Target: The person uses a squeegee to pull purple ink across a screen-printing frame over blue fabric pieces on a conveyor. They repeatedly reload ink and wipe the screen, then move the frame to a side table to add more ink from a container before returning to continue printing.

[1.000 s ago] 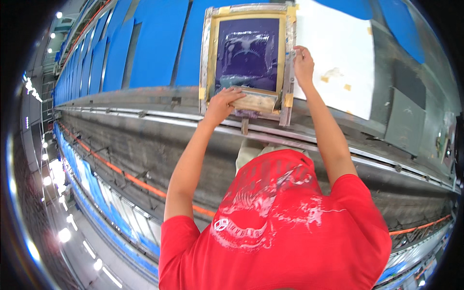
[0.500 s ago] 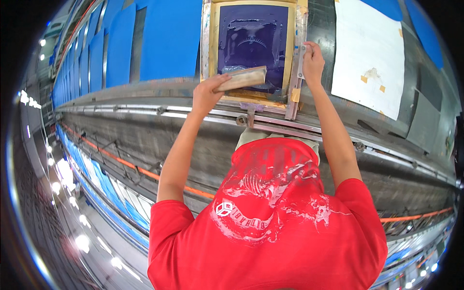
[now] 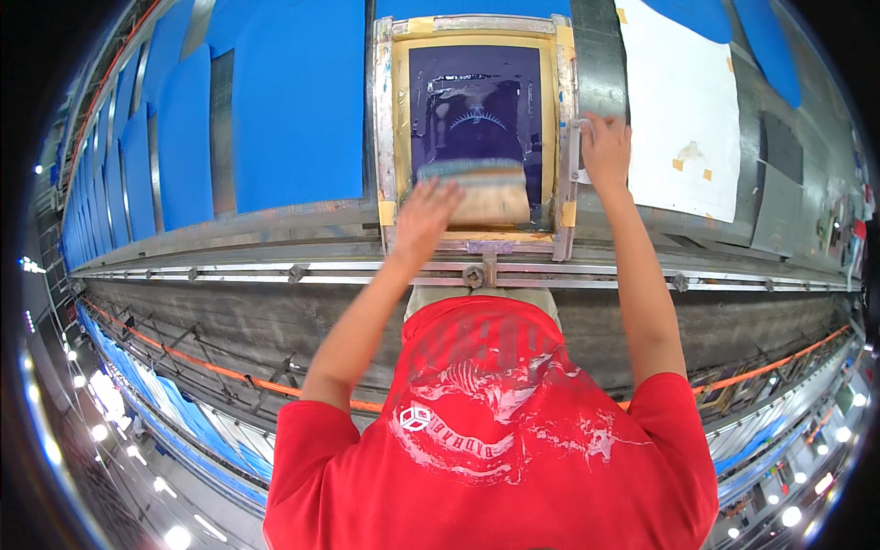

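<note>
A screen-printing frame (image 3: 386,119) lies on the long table, its mesh bordered with yellowish tape. Dark purple ink (image 3: 477,69) covers the mesh around a pale curved design. Near the frame's close end, a wooden squeegee (image 3: 500,197) rests tilted on the mesh, its inky blade edge facing away from me. My left hand (image 3: 429,215), slightly blurred, grips the squeegee's left end, with the thumb hidden. At the frame's right side, my right hand (image 3: 607,151) has its fingers closed over a light metal bracket (image 3: 576,151).
Blue fabric panels (image 3: 298,110) lie in a row along the table to the left. Right of the frame is a white sheet (image 3: 683,119) with tape bits, then grey pieces (image 3: 777,183). A metal rail (image 3: 367,277) with knobs runs along the table's near edge.
The squeegee has gone from being held tilted above the mesh to resting across it, lower and further right. My left hand moved right with it. The right hand stays at the bracket.
</note>
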Demonstrator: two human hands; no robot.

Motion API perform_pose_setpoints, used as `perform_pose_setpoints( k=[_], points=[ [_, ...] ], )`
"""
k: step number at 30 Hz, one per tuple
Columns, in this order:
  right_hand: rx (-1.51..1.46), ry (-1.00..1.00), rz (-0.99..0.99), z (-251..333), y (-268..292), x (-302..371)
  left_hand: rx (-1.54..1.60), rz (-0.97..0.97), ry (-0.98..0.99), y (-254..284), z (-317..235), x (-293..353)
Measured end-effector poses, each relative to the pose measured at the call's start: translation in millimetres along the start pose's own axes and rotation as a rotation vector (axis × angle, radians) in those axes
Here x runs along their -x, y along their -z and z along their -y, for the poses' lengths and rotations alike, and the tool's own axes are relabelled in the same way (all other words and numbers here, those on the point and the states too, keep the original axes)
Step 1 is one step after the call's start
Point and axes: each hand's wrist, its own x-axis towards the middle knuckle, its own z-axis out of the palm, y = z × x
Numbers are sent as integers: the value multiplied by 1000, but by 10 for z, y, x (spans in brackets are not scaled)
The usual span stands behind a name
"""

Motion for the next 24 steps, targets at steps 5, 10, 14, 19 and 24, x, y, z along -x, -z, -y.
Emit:
perform_pose_setpoints(
  k=[5, 10, 14, 19, 24],
  points=[
    [-133, 442, 184, 572, 272, -437, 104, 120, 148, 257, 566, -1245],
    [-28, 317, 355, 864, -89, -877, 175, 152, 235, 243, 826, -1901],
    [-194, 357, 138, 627, -327, -21, 79, -67, 96, -96, 546, -1176],
    [-196, 358, 266, 597, -213, 809, 116, 4, 95, -62, 236, -402],
    [-170, 393, 180, 697, -192, -242, 192, 55, 154, 176, 600, -1307]
  ],
)
